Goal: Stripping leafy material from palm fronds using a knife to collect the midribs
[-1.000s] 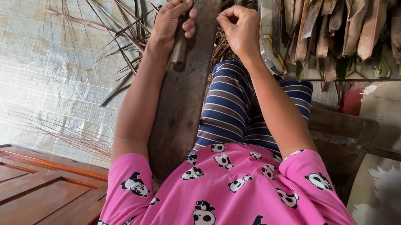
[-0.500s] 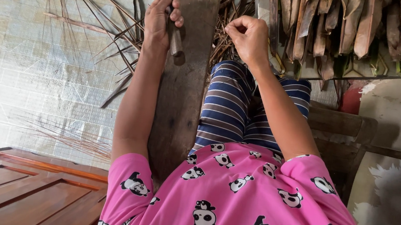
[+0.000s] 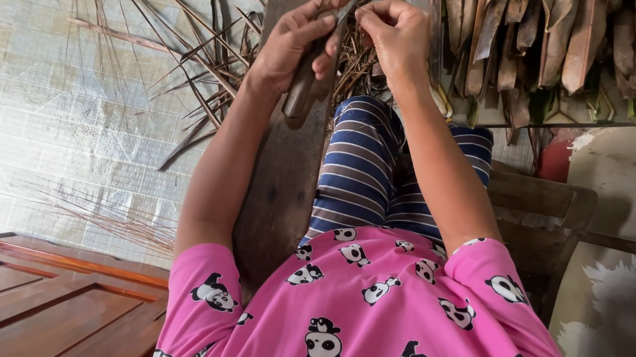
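— Both hands have come together since half a second ago; the left hand (image 3: 295, 40) swung in from the plank's left edge toward the right hand (image 3: 395, 36).

— What's the left clamped on?

— A knife (image 3: 305, 81), dark handle sticking out below the fist, blade angled up toward the right fingertips.

— And the right?

— Pinched shut on a thin leaf strip (image 3: 351, 5) at the blade. Work sits over the far end of the wooden plank (image 3: 281, 182), near its right edge. Dry fronds (image 3: 189, 52) litter the tiled floor (image 3: 40, 91) left of it; dried leaves (image 3: 557, 38) hang at right.
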